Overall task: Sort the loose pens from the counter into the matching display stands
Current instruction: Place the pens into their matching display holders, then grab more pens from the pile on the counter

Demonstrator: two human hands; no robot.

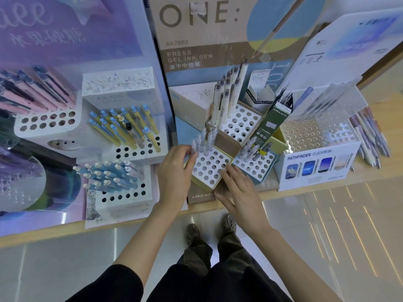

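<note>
While left hand [174,171] grips the front stand's [209,170] left edge and right hand [238,189] rests flat on its near corner, loose pens [368,136] lie far right, past the PATHFINDER stand [340,153]. Axes point away from the person; right hand is nearer.

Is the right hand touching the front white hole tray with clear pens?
Touching. Head view: the right hand lays straight fingers over the near right edge of the tray.
</note>
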